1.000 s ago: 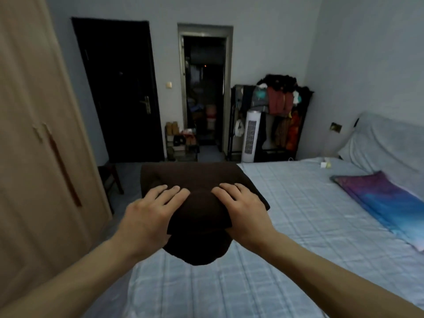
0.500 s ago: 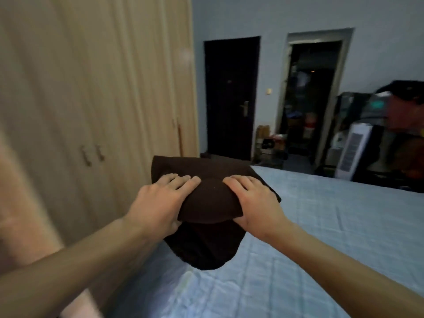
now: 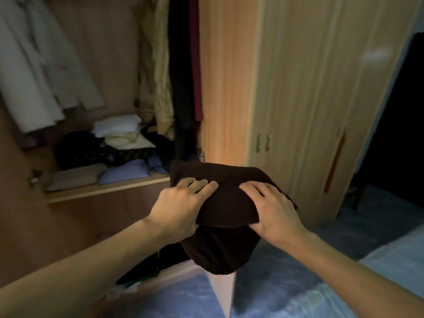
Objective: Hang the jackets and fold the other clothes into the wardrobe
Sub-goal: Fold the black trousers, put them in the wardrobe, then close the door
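Left hand (image 3: 176,208) and right hand (image 3: 274,211) grip brown garment (image 3: 227,198) (before wardrobe (image 3: 298,88)).

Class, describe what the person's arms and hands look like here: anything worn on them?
Nothing worn shows. The left hand and right hand wear no gloves or visible rings; the left forearm and right forearm are bare, without sleeve, watch or bracelet.

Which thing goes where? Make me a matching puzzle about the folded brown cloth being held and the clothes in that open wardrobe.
1. folded dark brown cloth
2. pile of white and cream folded clothes
3. dark red hanging garment
4. folded lilac cloth

A. hanging at the compartment's right side
B. lying at the front of the wooden shelf
C. held by left hand and right hand
D. stacked further back on the shelf

Pairs: 1-C, 2-D, 3-A, 4-B
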The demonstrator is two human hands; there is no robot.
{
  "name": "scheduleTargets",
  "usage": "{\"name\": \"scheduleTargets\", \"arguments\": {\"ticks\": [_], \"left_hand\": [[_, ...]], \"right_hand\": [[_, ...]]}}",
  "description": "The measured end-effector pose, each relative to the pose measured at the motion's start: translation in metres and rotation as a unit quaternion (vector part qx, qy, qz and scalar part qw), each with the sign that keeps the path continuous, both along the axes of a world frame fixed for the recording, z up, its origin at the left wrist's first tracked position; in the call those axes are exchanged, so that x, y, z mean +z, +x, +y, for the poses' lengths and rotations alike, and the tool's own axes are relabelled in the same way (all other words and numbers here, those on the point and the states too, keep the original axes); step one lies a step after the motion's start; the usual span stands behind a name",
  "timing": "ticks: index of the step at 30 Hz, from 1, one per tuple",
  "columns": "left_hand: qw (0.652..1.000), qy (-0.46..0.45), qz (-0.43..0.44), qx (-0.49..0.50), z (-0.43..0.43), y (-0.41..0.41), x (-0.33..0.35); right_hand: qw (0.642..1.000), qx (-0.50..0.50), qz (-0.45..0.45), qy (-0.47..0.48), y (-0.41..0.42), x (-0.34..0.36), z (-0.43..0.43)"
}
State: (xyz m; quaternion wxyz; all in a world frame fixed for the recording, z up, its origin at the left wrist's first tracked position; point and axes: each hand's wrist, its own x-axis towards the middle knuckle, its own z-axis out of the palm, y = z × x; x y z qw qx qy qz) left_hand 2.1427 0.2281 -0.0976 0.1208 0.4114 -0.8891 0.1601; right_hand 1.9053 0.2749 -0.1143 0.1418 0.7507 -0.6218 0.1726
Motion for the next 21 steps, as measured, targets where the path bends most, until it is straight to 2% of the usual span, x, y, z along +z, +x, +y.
{"name": "scheduleTargets", "arguments": {"ticks": [5,9,15,21], "left_hand": [[0.996,0.023,0.012,0.084,-0.02,0.128,-0.028],[0.99,0.057,0.025,0.123,-0.035,0.199,-0.057],[0.978,0.12,0.027,0.166,-0.051,0.256,-0.109],[0.968,0.172,0.027,0.183,-0.086,0.281,-0.154]], "right_hand": [[0.996,0.087,0.01,0.024,0.119,-0.022,-0.059],[0.991,0.124,0.001,0.054,0.193,-0.055,-0.09],[0.98,0.155,0.012,0.125,0.255,-0.103,-0.121],[0.971,0.167,0.018,0.17,0.279,-0.147,-0.165]]}}
